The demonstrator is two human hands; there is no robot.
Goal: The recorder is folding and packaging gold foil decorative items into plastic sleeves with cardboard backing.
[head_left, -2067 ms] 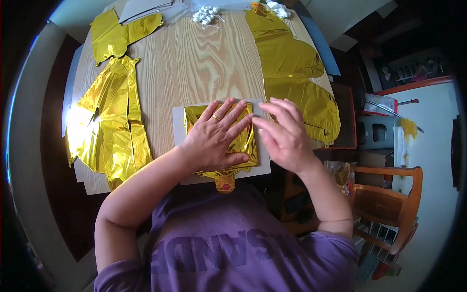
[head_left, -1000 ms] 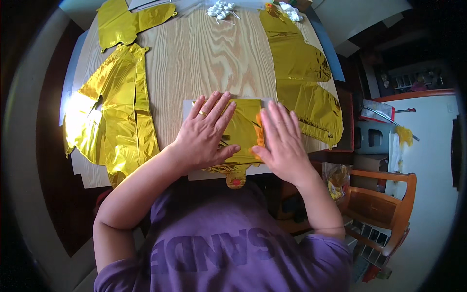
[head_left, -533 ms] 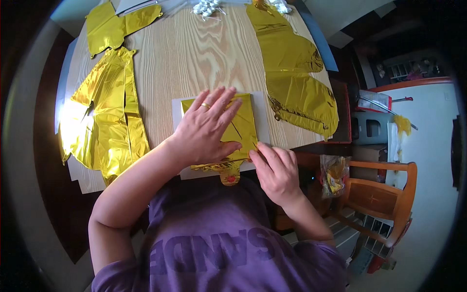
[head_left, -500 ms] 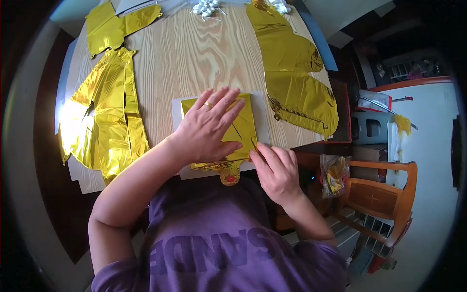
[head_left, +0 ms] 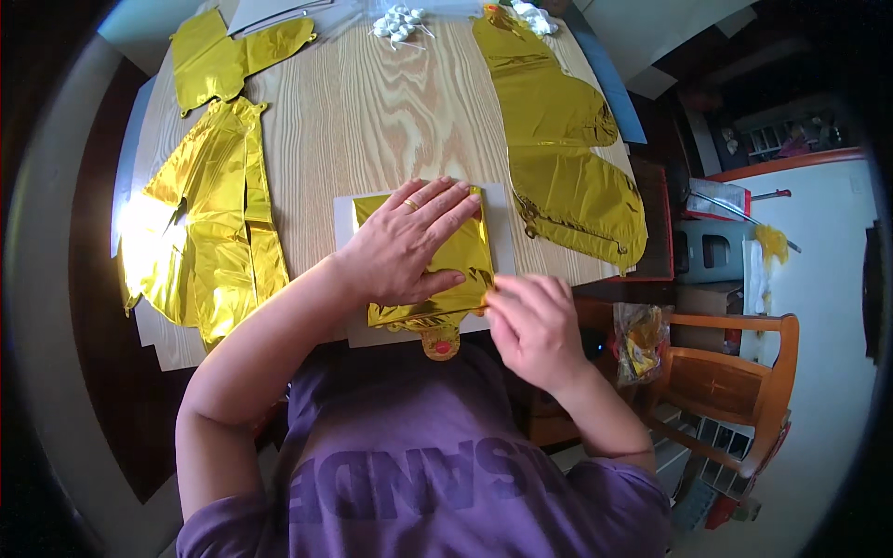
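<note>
A gold foil balloon (head_left: 473, 244), folded into a rough rectangle, lies on a white card (head_left: 505, 232) at the near edge of the table. My left hand (head_left: 400, 244) presses flat across it, fingers stretched out, a ring on one finger. At the foil's near right corner, my right hand (head_left: 539, 333) pinches the edge between thumb and fingertips; the exact grip is partly hidden. A rounded tab (head_left: 441, 344) with a red spot sticks out from the foil's near side, past the card.
Flat gold foil balloons lie on the wooden table (head_left: 307, 158): one at left (head_left: 209, 223), another at far left (head_left: 206, 60), a large one at right (head_left: 558, 139). White tied bundles (head_left: 400, 23) sit at the far edge. A wooden chair (head_left: 721, 377) stands at right.
My right hand has shifted slightly right and nearer to me at the foil's corner. My left hand stays flat on the foil, its fingers a little closer together.
</note>
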